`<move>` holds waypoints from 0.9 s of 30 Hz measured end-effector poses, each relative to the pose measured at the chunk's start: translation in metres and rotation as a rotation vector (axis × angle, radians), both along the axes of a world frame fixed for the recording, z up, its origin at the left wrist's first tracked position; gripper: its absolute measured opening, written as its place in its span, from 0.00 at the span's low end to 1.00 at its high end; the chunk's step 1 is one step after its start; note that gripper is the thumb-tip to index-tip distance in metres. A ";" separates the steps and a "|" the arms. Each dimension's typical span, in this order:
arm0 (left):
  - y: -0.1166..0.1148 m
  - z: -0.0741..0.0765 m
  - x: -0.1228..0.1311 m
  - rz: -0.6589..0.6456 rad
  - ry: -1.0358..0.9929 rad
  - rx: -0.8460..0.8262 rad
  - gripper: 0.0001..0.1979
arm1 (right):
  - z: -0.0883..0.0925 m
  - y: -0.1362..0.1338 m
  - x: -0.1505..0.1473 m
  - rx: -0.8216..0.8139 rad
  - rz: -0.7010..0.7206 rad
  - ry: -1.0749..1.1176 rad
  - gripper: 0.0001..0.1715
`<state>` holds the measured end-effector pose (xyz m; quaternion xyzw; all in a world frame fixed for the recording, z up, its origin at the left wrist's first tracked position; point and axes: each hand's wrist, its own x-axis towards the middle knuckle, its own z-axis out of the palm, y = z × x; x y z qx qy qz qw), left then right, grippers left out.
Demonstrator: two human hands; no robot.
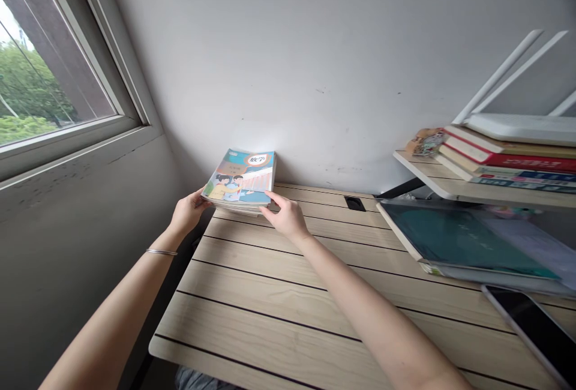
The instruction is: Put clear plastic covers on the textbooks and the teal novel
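A short stack of textbooks (240, 181) lies at the far left corner of the wooden desk (270, 282), close to the wall. The top cover is blue and pink with cartoon children and a white oval title label. My left hand (188, 211) grips the stack's near left corner, its fingers partly hidden beneath the edge. At the near right corner, my right hand (285, 215) pinches the books, thumb at the front edge and fingers on the cover's side. A silver bangle (162, 252) circles my left wrist.
A shelf (432, 180) at right holds several stacked books (513, 159) and a white router (517, 126). Below lie a teal folder (468, 237) and papers. A phone (531, 324) rests nearer me. A black cable hole (355, 203) is at the back; a window (49, 72) is left.
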<state>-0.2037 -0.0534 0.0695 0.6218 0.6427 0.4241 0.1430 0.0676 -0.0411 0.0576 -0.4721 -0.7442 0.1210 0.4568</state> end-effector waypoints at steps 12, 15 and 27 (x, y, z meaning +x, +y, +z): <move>-0.001 0.001 -0.008 -0.052 0.097 -0.052 0.38 | 0.000 0.001 0.008 0.039 0.094 0.006 0.24; -0.004 0.005 -0.003 -0.043 0.080 -0.020 0.33 | -0.002 0.002 0.008 0.046 0.109 -0.013 0.25; 0.000 0.003 0.000 0.011 -0.007 -0.017 0.28 | -0.021 0.006 0.009 0.062 0.162 -0.084 0.37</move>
